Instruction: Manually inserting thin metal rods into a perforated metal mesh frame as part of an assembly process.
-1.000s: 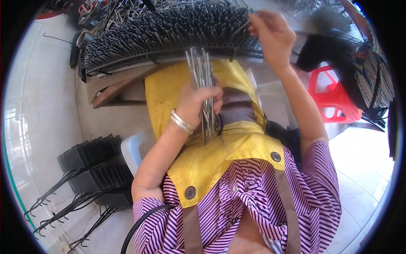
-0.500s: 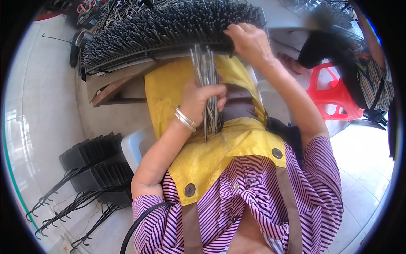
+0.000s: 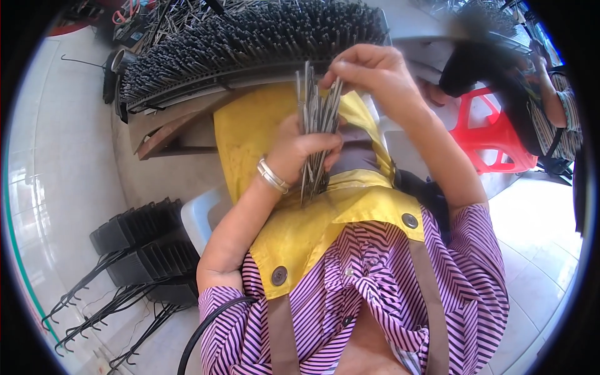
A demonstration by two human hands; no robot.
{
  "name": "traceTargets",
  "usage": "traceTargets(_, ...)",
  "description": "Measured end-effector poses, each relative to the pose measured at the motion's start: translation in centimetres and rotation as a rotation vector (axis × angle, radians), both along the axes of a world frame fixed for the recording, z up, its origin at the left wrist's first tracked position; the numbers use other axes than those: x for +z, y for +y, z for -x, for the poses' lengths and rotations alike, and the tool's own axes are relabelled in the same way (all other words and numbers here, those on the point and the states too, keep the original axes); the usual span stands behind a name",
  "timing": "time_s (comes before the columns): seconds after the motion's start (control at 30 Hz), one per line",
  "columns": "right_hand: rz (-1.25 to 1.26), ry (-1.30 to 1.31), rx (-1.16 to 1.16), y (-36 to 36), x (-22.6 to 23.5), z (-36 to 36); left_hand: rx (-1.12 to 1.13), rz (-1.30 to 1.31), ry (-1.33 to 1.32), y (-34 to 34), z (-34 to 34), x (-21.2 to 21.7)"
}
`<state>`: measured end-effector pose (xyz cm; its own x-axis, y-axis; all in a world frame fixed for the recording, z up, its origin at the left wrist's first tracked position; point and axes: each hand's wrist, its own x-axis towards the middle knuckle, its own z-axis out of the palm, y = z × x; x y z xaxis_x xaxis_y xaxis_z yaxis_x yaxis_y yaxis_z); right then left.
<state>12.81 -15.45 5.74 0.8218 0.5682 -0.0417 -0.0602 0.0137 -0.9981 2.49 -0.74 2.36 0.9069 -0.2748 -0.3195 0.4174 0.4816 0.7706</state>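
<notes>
My left hand [image 3: 294,147] is wrapped round a bundle of thin grey metal rods [image 3: 315,109], held upright in front of my yellow apron [image 3: 244,137]. The rods fan out a little above the fist, and their lower ends show below it. My right hand [image 3: 380,72] is at the top of the bundle, thumb and fingers pinched on the tip of a rod that leans right. Just beyond both hands stands a long black rack [image 3: 219,81], packed with many upright dark rods [image 3: 250,47].
Loose metal rods [image 3: 181,22] lie heaped behind the rack. A brown bench leg [image 3: 169,134] stands at left. Black ribbed holders with hooked wires [image 3: 150,259] lie on the floor. At right are a red stool [image 3: 494,140] and another person's arm [image 3: 551,100].
My right hand has come back from the rack's right end to the top of the bundle. The bundle's rods are spread wider, while my left hand has hardly moved.
</notes>
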Motion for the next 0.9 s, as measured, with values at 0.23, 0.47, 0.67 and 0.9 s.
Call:
traceTargets(0.23, -0.152, -0.191, -0.356, -2.3, 0.9, -2.5, 0.000, -0.086, 0.006, -0.3, 0.1, 0.2)
traceTargets(0.47, 0.024, -0.552, -0.532, -1.3, -0.7, -4.2, 0.034, -0.030, 0.071, -0.3, 0.1, -0.1)
traceTargets(0.67, 0.201, -0.860, -0.497, -0.6, -3.2, -5.0, 0.046, -0.041, 0.078, -0.4, 0.0, -0.2)
traceTargets(0.9, 0.765, -1.384, -0.334, 1.0, -2.0, -4.9, 0.029, -0.013, 0.074, 0.0, 0.0, -0.7)
